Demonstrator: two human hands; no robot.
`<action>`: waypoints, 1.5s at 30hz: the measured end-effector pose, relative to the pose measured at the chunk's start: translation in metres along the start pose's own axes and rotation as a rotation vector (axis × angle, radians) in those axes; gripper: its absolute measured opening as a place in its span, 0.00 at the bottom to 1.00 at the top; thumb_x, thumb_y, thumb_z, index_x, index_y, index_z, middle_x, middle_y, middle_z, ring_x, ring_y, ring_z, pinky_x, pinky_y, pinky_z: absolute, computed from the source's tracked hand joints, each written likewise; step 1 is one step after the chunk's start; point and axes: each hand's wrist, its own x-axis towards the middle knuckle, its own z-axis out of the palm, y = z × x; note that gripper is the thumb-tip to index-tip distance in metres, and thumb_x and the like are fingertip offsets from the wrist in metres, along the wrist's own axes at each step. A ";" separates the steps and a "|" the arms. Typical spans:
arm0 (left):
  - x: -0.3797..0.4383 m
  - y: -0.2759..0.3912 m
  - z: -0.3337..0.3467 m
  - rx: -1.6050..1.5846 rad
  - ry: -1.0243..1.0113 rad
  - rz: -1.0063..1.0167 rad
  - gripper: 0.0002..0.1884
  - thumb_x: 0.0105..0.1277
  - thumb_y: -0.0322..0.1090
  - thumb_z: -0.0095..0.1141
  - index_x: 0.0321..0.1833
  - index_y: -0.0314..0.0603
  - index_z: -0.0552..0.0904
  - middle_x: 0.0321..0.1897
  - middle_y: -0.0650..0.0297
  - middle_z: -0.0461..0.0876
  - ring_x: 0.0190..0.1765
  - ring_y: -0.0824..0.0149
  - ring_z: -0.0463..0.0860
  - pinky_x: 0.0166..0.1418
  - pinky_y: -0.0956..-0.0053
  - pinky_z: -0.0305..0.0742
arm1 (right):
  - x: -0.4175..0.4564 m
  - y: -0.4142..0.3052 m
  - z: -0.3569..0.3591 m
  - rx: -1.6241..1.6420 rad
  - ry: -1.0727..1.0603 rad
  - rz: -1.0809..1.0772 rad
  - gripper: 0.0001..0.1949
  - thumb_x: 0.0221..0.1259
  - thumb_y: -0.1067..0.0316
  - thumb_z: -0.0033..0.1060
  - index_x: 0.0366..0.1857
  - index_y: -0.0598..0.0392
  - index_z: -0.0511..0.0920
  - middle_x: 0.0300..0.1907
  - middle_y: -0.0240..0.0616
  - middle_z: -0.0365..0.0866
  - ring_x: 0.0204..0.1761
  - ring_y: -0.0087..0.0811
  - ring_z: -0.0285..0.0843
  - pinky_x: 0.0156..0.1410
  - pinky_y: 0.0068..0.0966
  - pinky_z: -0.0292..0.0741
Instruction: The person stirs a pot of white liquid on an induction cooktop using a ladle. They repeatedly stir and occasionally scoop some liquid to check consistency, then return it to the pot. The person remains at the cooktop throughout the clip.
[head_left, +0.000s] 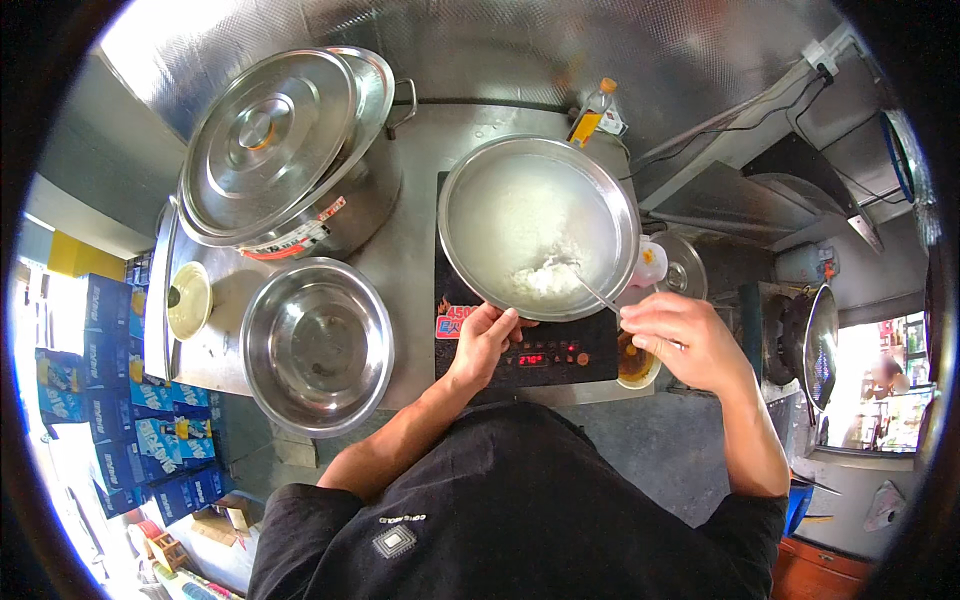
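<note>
A round stainless steel pot (517, 195) holds cloudy whitish liquid and a white, lumpy mass that looks like rice. It stands on a black induction cooker (555, 367) with a lit red display. My left hand (484, 341) grips the pot's near rim, thumb on top. In my right hand (679, 337) is the thin metal handle of a utensil (596, 292), slanting down into the white mass; its submerged end is hidden. Below my right hand sits a bowl with brown contents (636, 364), partly covered by the hand.
Left of the cooker are an empty steel basin (315, 345), a large lidded stockpot (360, 217) and a pale bowl (191, 300). A bottle (592, 112) stands behind the pot. To the right are a glass lid (686, 262) and a wok (821, 349). Blue boxes (112, 390) are stacked at left.
</note>
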 end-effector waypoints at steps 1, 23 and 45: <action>0.000 0.001 0.001 0.000 0.002 0.006 0.09 0.76 0.35 0.48 0.42 0.40 0.80 0.37 0.65 0.86 0.31 0.81 0.73 0.32 0.85 0.64 | -0.002 0.000 0.002 0.013 -0.001 0.012 0.07 0.56 0.75 0.66 0.38 0.63 0.85 0.43 0.44 0.86 0.44 0.37 0.86 0.50 0.28 0.81; -0.004 0.008 0.004 0.041 -0.010 -0.047 0.07 0.74 0.33 0.50 0.43 0.39 0.79 0.40 0.63 0.86 0.32 0.81 0.72 0.32 0.86 0.64 | 0.056 0.107 0.067 -0.280 0.181 -0.030 0.09 0.62 0.64 0.61 0.42 0.50 0.86 0.50 0.36 0.85 0.53 0.36 0.79 0.60 0.33 0.75; -0.035 -0.070 0.120 1.853 -0.592 0.222 0.35 0.64 0.57 0.56 0.56 0.23 0.72 0.68 0.39 0.65 0.61 0.46 0.71 0.65 0.55 0.69 | -0.022 0.133 -0.006 0.354 0.377 -0.213 0.10 0.65 0.70 0.62 0.47 0.58 0.83 0.40 0.38 0.83 0.40 0.26 0.81 0.45 0.20 0.76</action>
